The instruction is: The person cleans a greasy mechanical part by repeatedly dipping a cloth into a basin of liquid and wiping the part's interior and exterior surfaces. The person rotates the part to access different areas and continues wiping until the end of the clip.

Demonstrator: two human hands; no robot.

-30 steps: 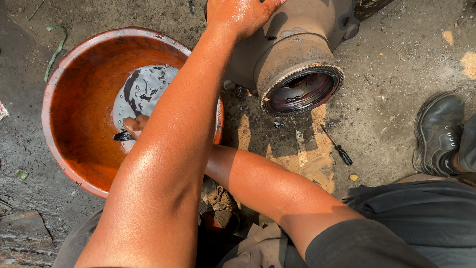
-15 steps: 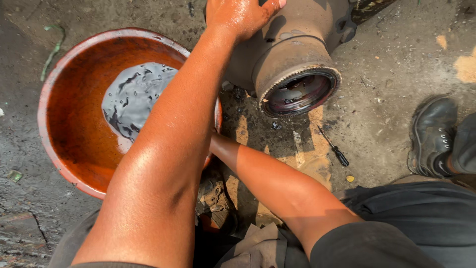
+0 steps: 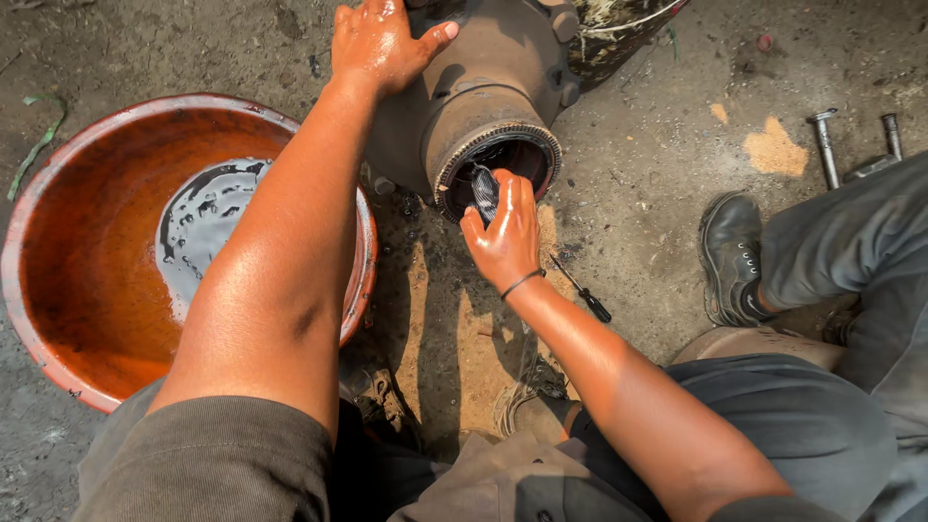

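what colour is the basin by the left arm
Orange-red inside, with a paler rim; the basin holds a pool of grey liquid. The head view shows it best.

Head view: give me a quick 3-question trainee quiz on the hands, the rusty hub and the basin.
1. True or false: the left hand rests flat on top of the rusty brown cast-metal wheel hub.
2. What does the right hand hold at the hub's toothed round opening? A) a hammer B) a wet dark brush or rag C) a long bolt
3. What lies in the round orange-red plastic basin?

Key
1. True.
2. B; which of the two, the view does not settle.
3. A shallow pool of grey, oily liquid.
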